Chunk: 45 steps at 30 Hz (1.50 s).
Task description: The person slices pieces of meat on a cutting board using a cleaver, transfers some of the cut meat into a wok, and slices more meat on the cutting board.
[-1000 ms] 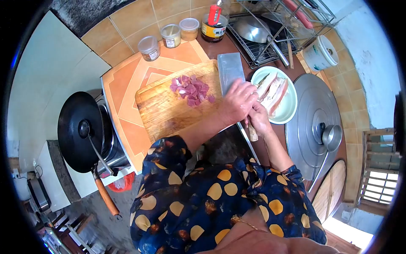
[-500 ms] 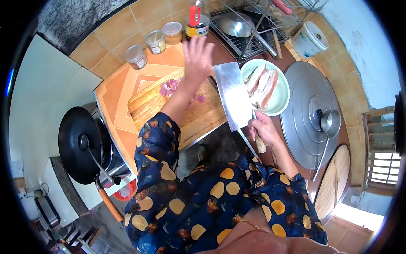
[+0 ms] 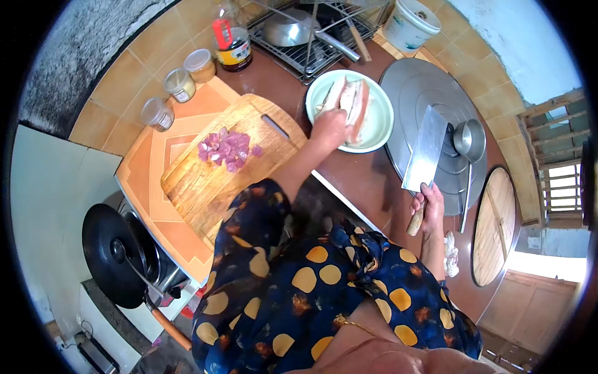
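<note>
My left hand reaches over the rim of a pale green bowl, its fingers closed on the near end of a strip of raw pork. More of the pork lies alongside in the bowl. My right hand grips the wooden handle of a cleaver, whose broad blade points up over a large grey lid. On the wooden cutting board, to the left, sits a heap of diced meat; neither hand touches it.
A ladle rests on the grey lid. Jars and a dark sauce bottle line the back wall, beside a wire rack with a pan. A black wok is at lower left; a round wooden lid is at right.
My left hand has gone from above the cutting board to the pork in the bowl, uncovering the diced meat. My right hand has carried the cleaver right, over the grey lid. The view has shifted.
</note>
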Each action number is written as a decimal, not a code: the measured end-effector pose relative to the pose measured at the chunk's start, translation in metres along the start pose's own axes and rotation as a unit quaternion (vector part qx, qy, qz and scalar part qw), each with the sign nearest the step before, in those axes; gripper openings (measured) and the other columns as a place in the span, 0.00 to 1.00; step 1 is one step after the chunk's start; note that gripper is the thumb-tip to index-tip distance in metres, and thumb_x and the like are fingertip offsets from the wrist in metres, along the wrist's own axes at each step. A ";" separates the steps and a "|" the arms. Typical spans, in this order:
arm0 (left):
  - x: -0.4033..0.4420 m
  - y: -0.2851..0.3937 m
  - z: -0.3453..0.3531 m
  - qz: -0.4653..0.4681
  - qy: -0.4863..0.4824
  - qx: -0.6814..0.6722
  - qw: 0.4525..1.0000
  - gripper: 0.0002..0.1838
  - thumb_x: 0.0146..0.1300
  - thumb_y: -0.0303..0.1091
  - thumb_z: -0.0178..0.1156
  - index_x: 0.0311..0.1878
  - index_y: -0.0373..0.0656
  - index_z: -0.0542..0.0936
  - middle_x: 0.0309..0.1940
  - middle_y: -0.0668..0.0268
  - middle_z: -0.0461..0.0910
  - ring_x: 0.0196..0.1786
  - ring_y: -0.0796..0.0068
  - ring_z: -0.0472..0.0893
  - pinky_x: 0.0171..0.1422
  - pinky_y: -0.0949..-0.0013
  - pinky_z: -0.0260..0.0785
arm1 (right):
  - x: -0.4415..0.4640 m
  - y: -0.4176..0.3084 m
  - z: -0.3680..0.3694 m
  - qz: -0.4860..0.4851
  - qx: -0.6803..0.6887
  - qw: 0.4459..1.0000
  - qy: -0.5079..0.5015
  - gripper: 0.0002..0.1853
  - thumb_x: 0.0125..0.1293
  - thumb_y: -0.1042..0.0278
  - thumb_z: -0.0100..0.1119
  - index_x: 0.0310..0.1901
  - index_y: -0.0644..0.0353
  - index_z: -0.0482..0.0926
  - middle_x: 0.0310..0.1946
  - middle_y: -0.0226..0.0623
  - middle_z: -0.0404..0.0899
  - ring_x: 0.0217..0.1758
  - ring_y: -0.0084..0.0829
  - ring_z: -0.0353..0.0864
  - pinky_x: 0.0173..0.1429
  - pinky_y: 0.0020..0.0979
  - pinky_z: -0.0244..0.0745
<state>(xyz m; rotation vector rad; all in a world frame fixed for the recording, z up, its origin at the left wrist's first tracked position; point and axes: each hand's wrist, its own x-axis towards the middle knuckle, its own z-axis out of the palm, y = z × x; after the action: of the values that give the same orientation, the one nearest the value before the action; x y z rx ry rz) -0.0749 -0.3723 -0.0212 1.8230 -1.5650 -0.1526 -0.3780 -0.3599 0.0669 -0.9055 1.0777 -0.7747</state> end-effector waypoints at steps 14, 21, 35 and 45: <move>0.074 0.002 0.059 -0.110 -0.182 0.018 0.977 0.12 0.50 0.37 0.56 0.32 0.39 0.82 0.27 0.55 0.80 0.34 0.57 0.81 0.36 0.60 0.72 | 0.039 0.009 -0.068 0.040 0.112 0.993 -0.015 0.05 0.64 0.68 0.51 0.37 0.55 0.67 0.17 0.27 0.64 0.13 0.22 0.65 0.16 0.27 0.67; -0.012 -0.003 -0.090 -0.358 -0.088 -0.576 0.730 0.17 0.55 0.31 0.53 0.47 0.33 0.74 0.32 0.58 0.77 0.25 0.69 0.78 0.29 0.67 0.76 | 0.091 -0.015 -0.061 0.034 0.104 0.988 -0.107 0.07 0.63 0.70 0.52 0.41 0.54 0.67 0.17 0.26 0.63 0.14 0.22 0.65 0.16 0.26 0.66; -0.268 -0.022 -0.254 -0.353 0.202 0.114 0.907 0.18 0.50 0.28 0.57 0.47 0.41 0.73 0.33 0.58 0.77 0.36 0.61 0.79 0.42 0.62 0.72 | 0.059 0.096 0.282 -0.243 -0.478 0.584 -0.609 0.21 0.55 0.64 0.49 0.52 0.61 0.71 0.44 0.58 0.74 0.47 0.54 0.74 0.52 0.44 0.68; -0.305 -0.059 -0.197 -0.186 0.116 0.204 0.954 0.20 0.43 0.27 0.64 0.44 0.44 0.74 0.44 0.57 0.73 0.46 0.55 0.75 0.45 0.58 0.67 | 0.054 0.084 0.285 -0.254 -0.646 0.545 -0.470 0.16 0.56 0.67 0.51 0.45 0.63 0.72 0.38 0.58 0.77 0.45 0.54 0.76 0.51 0.46 0.68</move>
<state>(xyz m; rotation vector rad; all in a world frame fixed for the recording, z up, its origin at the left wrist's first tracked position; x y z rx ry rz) -0.0031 -0.0118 -0.0179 2.3530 -1.1338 0.2232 -0.0829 -0.3057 0.0286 -2.5945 0.1575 0.3738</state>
